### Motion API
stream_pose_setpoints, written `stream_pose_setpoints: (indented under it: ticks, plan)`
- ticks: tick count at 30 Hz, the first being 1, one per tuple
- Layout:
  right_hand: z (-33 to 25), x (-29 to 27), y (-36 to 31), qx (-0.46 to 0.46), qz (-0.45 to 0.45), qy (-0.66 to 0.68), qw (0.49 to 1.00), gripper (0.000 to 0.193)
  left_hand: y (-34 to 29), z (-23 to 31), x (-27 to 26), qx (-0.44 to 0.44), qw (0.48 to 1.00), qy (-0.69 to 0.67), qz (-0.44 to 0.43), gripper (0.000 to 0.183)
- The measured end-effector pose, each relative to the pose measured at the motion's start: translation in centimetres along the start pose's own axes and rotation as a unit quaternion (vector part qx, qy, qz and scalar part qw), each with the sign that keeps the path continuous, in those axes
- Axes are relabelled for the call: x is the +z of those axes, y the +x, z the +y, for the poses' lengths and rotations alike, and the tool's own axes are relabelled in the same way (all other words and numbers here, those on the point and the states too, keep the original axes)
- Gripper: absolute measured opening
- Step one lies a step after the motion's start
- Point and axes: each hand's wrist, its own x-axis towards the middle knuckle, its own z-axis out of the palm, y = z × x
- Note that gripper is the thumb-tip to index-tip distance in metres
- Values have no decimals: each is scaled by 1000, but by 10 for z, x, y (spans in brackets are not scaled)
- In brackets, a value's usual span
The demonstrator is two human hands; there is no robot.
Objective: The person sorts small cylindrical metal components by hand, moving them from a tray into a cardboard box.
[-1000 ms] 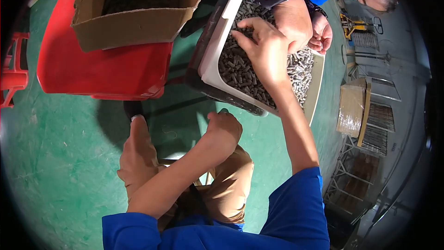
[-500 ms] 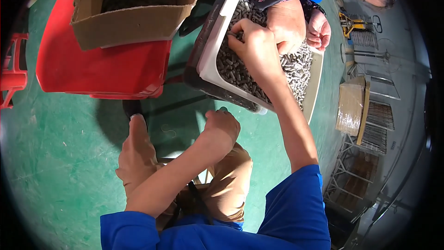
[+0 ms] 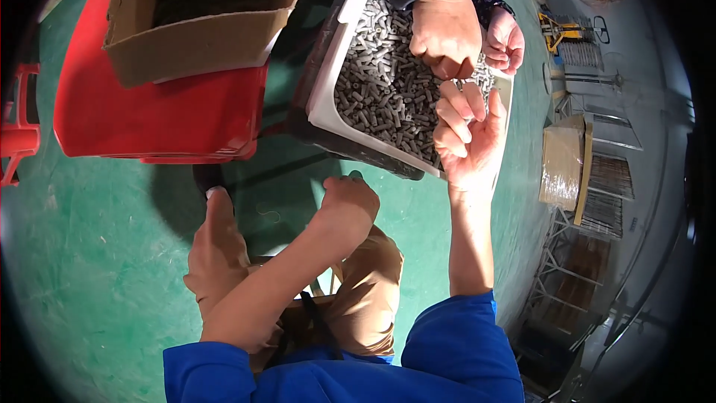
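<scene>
My left hand is closed in a fist above my lap; a small dark end pokes out at its top, too little to name. My right hand hovers at the near right edge of a white plastic bin, palm turned up. Its fingers are half curled, the thumb stands apart, and no piece shows in it. Many short grey cylindrical pieces fill the bin. Over them, close beyond my fingers, is a co-worker's hand, its fingers bent down. The co-worker's other hand rests at the bin's far right, palm up.
A red plastic stool stands on the left, carrying an open cardboard box with a shadowed inside. Another red stool is at the left rim. Green floor lies around; wrapped goods and racks stand far right.
My right hand has drawn back out of the grey pieces toward the bin's near right edge and turned palm up. My left hand stays closed. The view has shifted slightly.
</scene>
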Motion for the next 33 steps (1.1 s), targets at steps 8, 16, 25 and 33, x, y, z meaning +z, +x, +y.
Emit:
stream_pose_setpoints:
  ticks: [8, 16, 25, 33]
  plan:
    - [27, 1, 42, -267, -71, -891, 360, 12, 3, 4, -4, -14, 999, 25, -16, 23]
    - [31, -4, 70, -273, -148, -934, 177, 6, -3, 5, -12, 2, 999, 32, -24, 35]
    - [-13, -9, 1, 16, 26, -259, 965, 11, -2, 6, -13, 18, 999, 5, -33, 29]
    - [26, 2, 39, -201, -83, -907, 361, 17, 1, 3, 2, -1, 1000, -4, -2, 22]
